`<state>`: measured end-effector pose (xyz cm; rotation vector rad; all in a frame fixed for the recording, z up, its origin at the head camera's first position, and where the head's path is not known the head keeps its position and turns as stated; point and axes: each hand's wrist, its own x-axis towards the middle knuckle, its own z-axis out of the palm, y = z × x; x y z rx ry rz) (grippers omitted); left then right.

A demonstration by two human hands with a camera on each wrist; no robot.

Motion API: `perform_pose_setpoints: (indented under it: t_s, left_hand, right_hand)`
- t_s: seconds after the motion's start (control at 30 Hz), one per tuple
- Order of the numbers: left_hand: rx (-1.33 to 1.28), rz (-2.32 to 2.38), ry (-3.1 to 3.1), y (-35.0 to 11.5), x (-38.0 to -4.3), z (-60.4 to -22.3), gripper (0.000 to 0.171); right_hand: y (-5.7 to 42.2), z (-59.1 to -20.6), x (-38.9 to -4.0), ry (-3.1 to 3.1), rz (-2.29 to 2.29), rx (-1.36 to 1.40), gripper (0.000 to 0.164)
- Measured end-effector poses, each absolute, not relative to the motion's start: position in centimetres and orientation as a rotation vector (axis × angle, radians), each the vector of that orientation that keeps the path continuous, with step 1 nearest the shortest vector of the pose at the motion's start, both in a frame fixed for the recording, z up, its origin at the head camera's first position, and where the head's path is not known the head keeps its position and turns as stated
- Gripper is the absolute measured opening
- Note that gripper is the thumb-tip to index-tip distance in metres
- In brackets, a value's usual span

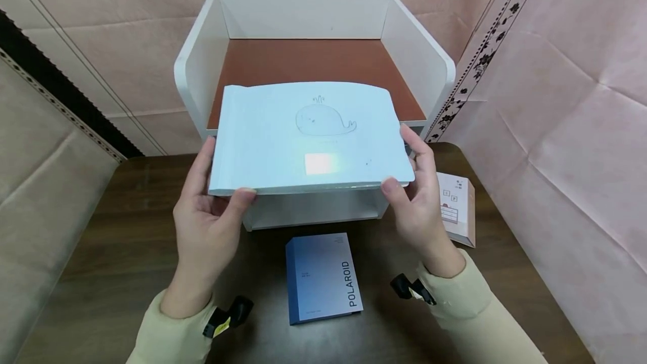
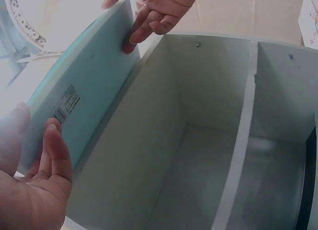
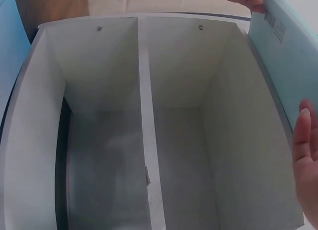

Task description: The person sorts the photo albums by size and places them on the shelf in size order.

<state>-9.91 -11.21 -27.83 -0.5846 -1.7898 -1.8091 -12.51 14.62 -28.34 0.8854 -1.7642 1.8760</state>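
Both hands hold a light-blue book (image 1: 263, 139) with a whale drawn on its cover, in front of the white shelf's brown upper board in the head view. My left hand (image 1: 209, 212) grips its lower left corner, thumb on the near edge and fingers at the side and underneath. At the lower right corner, my right hand (image 1: 417, 198) grips it the same way. The left wrist view shows the book's back (image 2: 94, 86) with a barcode label, fingertips of both hands against it. The right wrist view catches part of the book (image 3: 285, 56) at the right edge.
A white shelf unit (image 1: 303, 16) stands at the back of the dark wooden table (image 1: 136, 229); a divider (image 3: 145, 91) splits its lower part. A blue book marked POLAROID (image 1: 323, 280) lies in front. A white box-like item (image 1: 455, 201) lies at right. Pink cloth (image 1: 571, 145) hangs around.
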Motion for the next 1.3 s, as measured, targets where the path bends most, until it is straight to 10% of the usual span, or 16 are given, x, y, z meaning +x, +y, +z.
perform_pose_setpoints:
  t_s: [1.3]
  left_hand:
    - [-0.469,-1.701,-2.026,-10.2,-15.5,-26.0,0.055]
  right_hand:
    - [14.6,-26.2,-16.9,-1.918,1.57,0.324,0.041]
